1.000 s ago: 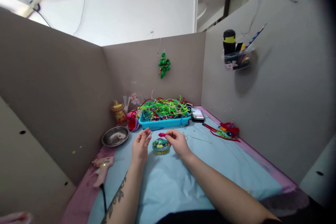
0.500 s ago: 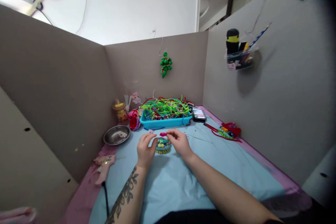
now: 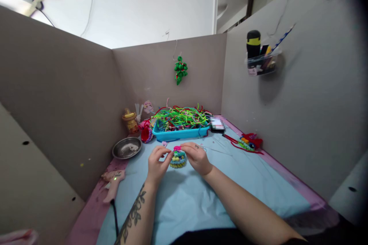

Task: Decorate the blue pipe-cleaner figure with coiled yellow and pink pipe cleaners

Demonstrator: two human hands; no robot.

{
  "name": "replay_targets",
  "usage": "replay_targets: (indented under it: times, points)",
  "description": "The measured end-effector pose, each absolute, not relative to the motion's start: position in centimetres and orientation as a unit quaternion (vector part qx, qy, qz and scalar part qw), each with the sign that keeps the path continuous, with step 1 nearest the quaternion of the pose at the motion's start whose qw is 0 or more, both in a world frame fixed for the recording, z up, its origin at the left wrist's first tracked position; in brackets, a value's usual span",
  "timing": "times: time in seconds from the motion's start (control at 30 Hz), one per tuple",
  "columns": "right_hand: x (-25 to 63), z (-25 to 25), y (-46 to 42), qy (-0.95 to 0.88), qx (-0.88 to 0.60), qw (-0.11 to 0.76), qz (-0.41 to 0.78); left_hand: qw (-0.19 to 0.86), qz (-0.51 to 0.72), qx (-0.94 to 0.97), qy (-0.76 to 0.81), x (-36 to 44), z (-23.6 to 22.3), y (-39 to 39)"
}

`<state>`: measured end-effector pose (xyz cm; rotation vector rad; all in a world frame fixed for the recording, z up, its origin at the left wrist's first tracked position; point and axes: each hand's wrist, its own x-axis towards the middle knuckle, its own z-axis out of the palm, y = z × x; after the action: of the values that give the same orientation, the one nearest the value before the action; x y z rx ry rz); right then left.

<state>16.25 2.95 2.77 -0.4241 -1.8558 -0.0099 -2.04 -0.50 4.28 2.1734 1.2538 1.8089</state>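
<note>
A small, rounded craft piece (image 3: 178, 160), banded in blue, yellow and green knobbly yarn, is between my two hands above the blue cloth. A small bright pink piece (image 3: 177, 148) rests against its top; its exact kind is too small to tell. My left hand (image 3: 158, 159) has thumb and forefinger pinched together at the upper left side of the banded piece. On the other side, the fingertips of my right hand (image 3: 197, 157) are closed at the right end of the pink piece. The right thumb is largely hidden.
Tangled bright cords fill a blue tray (image 3: 181, 134) at the back. A metal bowl (image 3: 126, 148) with small white bits and a pink corded glue gun (image 3: 113, 185) lie left. A phone (image 3: 217, 124) and a colourful yarn item (image 3: 249, 142) are right. Grey partitions surround the table.
The pink piece has come down from just above the banded piece onto its top, and my right hand has turned slightly. My left hand stays almost in place.
</note>
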Motion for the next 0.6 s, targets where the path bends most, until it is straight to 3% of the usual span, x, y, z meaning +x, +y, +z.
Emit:
replay_targets:
  times: [0.6]
  points:
    - [16.02, 2.89, 2.65, -0.812, -0.189, 0.552, -0.026, 0.005, 0.548, 0.725, 0.418, -2.21, 3.96, -0.23]
